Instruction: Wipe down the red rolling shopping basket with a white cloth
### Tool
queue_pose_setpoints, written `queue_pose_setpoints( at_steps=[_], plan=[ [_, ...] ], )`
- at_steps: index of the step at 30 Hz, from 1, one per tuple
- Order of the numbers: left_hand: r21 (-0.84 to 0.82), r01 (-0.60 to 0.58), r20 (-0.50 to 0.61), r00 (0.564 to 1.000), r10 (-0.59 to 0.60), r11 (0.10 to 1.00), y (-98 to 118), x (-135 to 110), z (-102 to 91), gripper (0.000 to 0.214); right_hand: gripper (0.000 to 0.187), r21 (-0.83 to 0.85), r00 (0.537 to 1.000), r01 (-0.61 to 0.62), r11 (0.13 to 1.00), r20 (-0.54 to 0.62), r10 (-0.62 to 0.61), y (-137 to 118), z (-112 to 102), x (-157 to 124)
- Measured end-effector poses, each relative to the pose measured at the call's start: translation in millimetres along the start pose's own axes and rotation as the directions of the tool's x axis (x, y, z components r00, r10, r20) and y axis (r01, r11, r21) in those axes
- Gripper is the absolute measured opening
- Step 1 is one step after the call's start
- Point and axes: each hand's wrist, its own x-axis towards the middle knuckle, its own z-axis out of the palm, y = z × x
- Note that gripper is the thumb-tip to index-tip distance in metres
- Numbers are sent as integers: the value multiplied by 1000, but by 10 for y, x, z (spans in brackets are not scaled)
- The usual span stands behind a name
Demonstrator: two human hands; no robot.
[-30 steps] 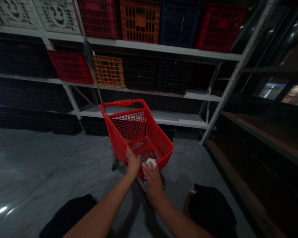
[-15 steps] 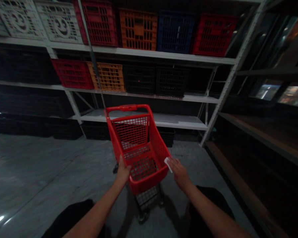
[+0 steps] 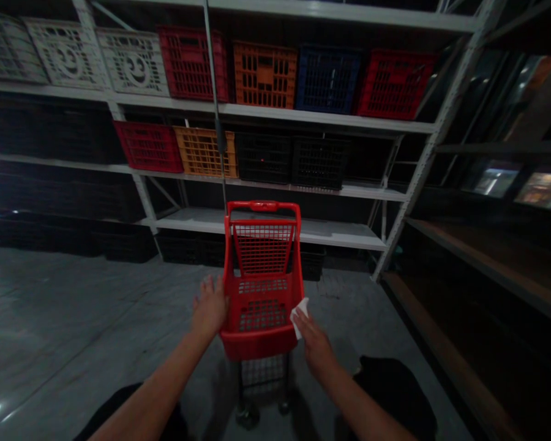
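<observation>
A small red shopping cart [image 3: 259, 346] stands on the floor in front of me, its handle at the far end. My left hand [image 3: 210, 309] lies against the outside of the cart's left side, its fingers stretched and apart. A white cloth or tissue [image 3: 298, 318] is in my right hand [image 3: 314, 343], pressed to the top rim at the front right corner of the basket. A thin pole rises from the cart's far left corner by the handle. The basket's floor grid is visible, with nothing lying on it.
Behind the cart is a white metal rack [image 3: 275, 111] with red, orange, blue, white and black plastic crates, including an orange crate [image 3: 265, 76]. More shelving [image 3: 477, 269] runs along the right. Grey concrete floor [image 3: 73, 318] extends left. My dark-clothed knees flank the cart.
The cart has turned to face me more squarely. My left hand has let go of the left rim and moved left, opening against the side. My right hand has shifted left with the white cloth.
</observation>
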Motion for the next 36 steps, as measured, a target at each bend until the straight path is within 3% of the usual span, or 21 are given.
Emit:
queue_pose_setpoints(
  at_steps=[2,4,6,8,12,16,19,22,26,29,32,36],
  plan=[
    [179,-115,-28,992,122,977,169,-138,-5,44,60,-59,999,2,998,37,0,-143,54,-4],
    [286,-226,121,973,199,931,363,-343,58,38,64,-112,997,15,994,81,-6,-281,101,-11],
    [350,-255,253,952,171,901,507,-542,146,51,65,-142,993,56,988,109,-40,-377,137,-25],
    [412,-265,293,945,149,872,556,-668,211,61,65,-156,988,112,981,125,-93,-390,145,-14],
    [416,-372,337,911,239,830,459,-680,220,61,62,-162,982,158,974,127,-138,-105,74,205],
    [400,-395,346,901,263,827,366,-610,196,57,59,-171,999,-28,985,13,31,316,100,474],
    [399,-393,333,904,269,828,327,-595,194,57,58,-96,995,-95,991,-12,94,398,228,395],
    [391,-397,328,903,278,830,276,-588,194,57,59,-4,984,-160,987,-74,159,276,253,187],
    [391,-432,345,887,305,813,218,-572,196,55,60,15,948,-249,968,-201,247,51,31,177],
    [401,-440,354,884,307,803,212,-564,205,55,57,9,987,-128,992,-94,128,-138,-21,283],
    [403,-442,348,884,312,801,220,-566,210,56,61,50,999,-41,998,28,39,-367,131,221],
    [397,-436,343,887,309,808,201,-575,192,55,66,-12,999,-9,1000,51,9,-538,312,-7]
  ],
)
